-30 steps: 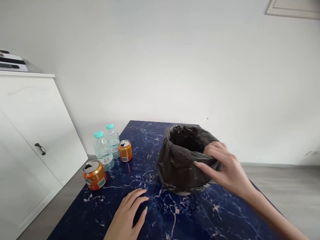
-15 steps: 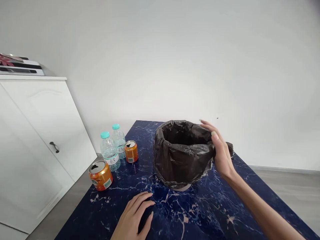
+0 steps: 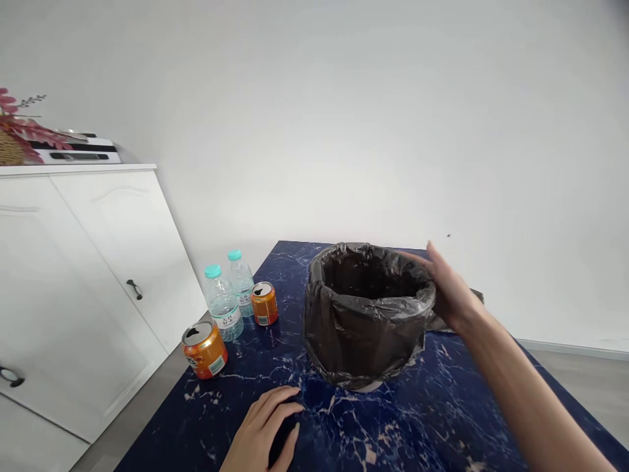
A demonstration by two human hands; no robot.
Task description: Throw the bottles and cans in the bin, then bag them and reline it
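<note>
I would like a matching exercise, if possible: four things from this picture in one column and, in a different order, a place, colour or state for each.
1. left hand
2. right hand
3. black bag
4. nearer bottle

A. at the bag's right side
B. turquoise cap
C. near side of the table
D. mouth wide open, facing upward

Pairs: 1-C, 2-A, 3-D, 4-B

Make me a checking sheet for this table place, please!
Surface: dark blue table, pale veins.
Job's things: black bag, mouth open, over a container showing only its pale base.
Clutter: two opened orange cans, two capped clear bottles, left of the bag.
Hands: left hand on the table, holding nothing visible; right hand at the bag's right rim, grip unclear.
Cables: nothing seen.
Surroundings: white cabinet left, pink plant on top, pale wall behind.
</note>
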